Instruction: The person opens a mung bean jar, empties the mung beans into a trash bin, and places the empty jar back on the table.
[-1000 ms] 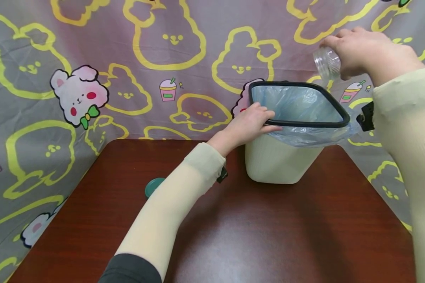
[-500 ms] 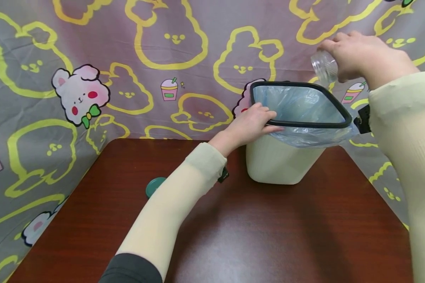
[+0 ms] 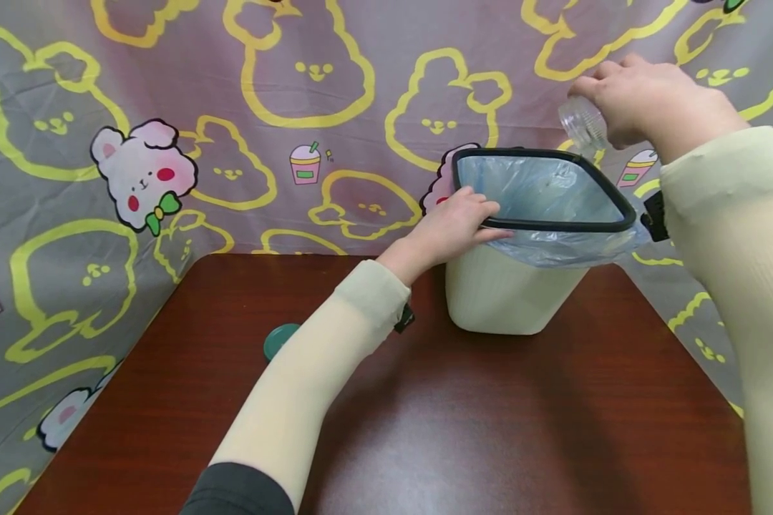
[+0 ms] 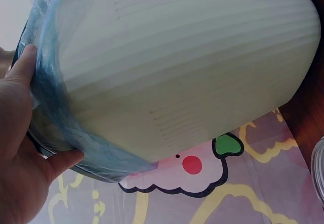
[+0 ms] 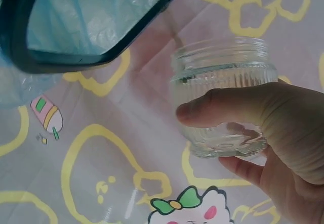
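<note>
A cream ribbed trash can (image 3: 512,293) stands on the table, lined with a translucent blue bag (image 3: 547,187) under a black rim ring (image 3: 560,227). My left hand (image 3: 454,225) grips the can's near left rim, bag included; in the left wrist view its thumb and a finger press the blue plastic. Up at the right rim, my right hand (image 3: 638,104) holds a clear ribbed glass jar (image 5: 223,77). The jar has no lid, and its threaded mouth tips toward the can. A thin streak (image 5: 174,29) runs between mouth and rim in the right wrist view.
A green round lid (image 3: 280,340) lies on the dark red-brown table (image 3: 489,415), partly behind my left forearm. Just behind the can hangs a patterned cloth (image 3: 361,143). A clear round edge (image 4: 318,171) shows at the left wrist view's right border.
My right hand and the glass jar have shifted slightly left, closer over the can's rim. The left hand has kept its hold on the rim.
</note>
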`<state>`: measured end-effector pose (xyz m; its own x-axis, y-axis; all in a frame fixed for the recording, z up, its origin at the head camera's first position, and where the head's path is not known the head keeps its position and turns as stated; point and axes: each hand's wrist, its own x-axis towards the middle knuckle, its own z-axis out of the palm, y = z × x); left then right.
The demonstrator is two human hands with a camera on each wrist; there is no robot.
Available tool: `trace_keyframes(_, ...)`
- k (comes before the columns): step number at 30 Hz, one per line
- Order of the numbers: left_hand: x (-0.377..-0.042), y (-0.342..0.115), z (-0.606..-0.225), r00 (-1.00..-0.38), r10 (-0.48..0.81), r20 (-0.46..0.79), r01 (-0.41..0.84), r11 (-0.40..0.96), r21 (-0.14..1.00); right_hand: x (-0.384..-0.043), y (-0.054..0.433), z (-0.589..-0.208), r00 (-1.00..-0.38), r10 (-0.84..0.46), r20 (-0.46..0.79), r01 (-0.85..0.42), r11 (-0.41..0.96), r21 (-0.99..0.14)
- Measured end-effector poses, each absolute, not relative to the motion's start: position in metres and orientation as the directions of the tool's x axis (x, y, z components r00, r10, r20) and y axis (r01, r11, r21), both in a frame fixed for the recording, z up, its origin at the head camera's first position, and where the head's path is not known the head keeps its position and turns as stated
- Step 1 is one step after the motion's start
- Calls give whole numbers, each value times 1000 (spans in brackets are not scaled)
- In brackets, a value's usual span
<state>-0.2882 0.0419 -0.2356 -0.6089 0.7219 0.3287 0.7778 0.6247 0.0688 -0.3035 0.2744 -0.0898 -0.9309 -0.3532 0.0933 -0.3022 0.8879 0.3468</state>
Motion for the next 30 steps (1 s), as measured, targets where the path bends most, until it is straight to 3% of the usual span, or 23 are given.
trace_keyframes(10, -289, 41, -236, -617, 719, 320, 774, 628, 82, -306, 275, -91, -929, -354, 102, -301, 889, 346)
trace_keyframes(16, -289, 41, -235, -615, 721, 319, 776, 626, 83, -304, 275, -85, -911, -384, 151, -304, 872, 385)
trace_keyframes(23, -289, 41, -235, -607, 723, 331, 779, 623, 70, -306, 266, -89, -901, -420, 106, -324, 816, 479)
trace_keyframes(30, -290, 42, -236, -593, 726, 348, 783, 620, 41, -305, 258, -90, -889, -435, 139, -326, 818, 475)
